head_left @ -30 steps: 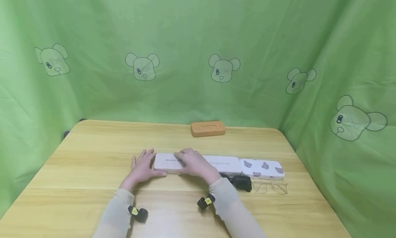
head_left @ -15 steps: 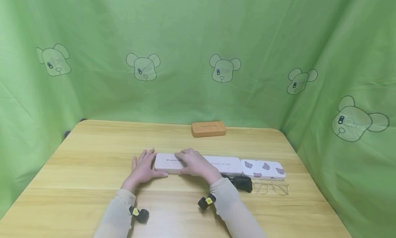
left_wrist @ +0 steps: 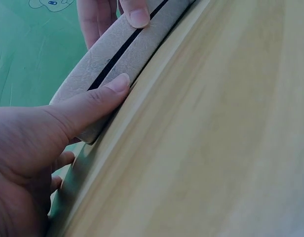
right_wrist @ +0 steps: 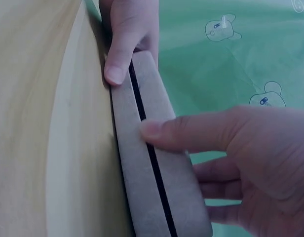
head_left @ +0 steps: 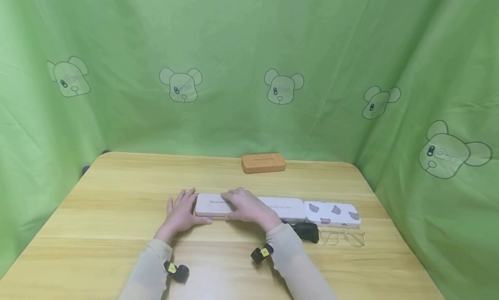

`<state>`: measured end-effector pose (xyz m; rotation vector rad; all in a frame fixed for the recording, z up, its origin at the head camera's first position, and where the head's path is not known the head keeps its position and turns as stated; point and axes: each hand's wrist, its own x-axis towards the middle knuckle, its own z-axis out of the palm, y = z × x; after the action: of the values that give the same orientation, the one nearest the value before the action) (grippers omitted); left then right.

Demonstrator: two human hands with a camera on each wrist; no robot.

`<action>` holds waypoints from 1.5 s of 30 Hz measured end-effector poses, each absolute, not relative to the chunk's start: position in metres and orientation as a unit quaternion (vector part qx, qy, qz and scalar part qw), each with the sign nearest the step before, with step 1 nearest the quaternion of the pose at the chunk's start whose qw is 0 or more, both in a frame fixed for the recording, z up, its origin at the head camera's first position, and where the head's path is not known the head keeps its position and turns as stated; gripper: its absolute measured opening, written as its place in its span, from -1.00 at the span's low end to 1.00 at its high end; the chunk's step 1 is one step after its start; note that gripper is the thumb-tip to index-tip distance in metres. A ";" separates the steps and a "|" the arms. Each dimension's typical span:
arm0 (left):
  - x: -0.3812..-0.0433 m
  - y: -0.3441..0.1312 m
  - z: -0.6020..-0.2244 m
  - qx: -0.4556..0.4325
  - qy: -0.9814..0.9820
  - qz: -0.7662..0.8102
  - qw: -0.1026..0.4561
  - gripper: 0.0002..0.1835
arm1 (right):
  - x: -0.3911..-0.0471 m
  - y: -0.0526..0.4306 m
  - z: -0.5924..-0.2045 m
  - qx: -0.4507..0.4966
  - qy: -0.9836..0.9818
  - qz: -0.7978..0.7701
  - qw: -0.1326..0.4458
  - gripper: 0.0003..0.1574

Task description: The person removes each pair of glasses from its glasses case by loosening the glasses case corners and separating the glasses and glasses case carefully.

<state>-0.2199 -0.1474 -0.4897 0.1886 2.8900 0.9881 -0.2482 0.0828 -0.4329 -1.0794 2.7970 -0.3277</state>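
Only the view has shifted slightly. Left hand (head_left: 182, 214) and right hand (head_left: 249, 210) grip the leftmost white case (head_left: 211, 206) on the table (head_left: 218, 261); uneven thumb pressure could jerk its lid (right_wrist: 154, 89) up.

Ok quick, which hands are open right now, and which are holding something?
Left hand: holding the leftmost case by its left end.
Right hand: holding the same case, thumb at its dark seam.

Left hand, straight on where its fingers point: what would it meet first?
Apart from the white rectangular case it touches, the left hand would probably meet the green fabric curtain; depth is unclear.
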 end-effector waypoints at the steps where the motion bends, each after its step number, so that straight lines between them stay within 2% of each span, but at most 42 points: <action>1: -0.219 -0.147 -0.490 0.061 0.944 0.322 0.041 0.11 | -0.249 0.084 -0.433 -0.361 0.924 -0.107 0.062 -0.13; 11: -0.219 -0.145 -0.490 0.061 0.943 0.326 0.034 0.09 | -0.254 0.090 -0.439 -0.372 0.920 -0.114 0.044 -0.03; 19: -0.220 -0.145 -0.492 0.060 0.943 0.326 0.034 0.09 | -0.257 0.092 -0.442 -0.377 0.917 -0.127 0.026 -0.15; 45: -0.220 -0.147 -0.493 0.062 0.943 0.325 0.028 0.12 | -0.263 0.100 -0.441 -0.350 0.914 -0.187 0.081 -0.27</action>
<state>-0.2204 -0.1474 -0.4928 0.1907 2.9112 1.0042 -0.2627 0.0998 -0.4406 -1.0463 2.7323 -0.5589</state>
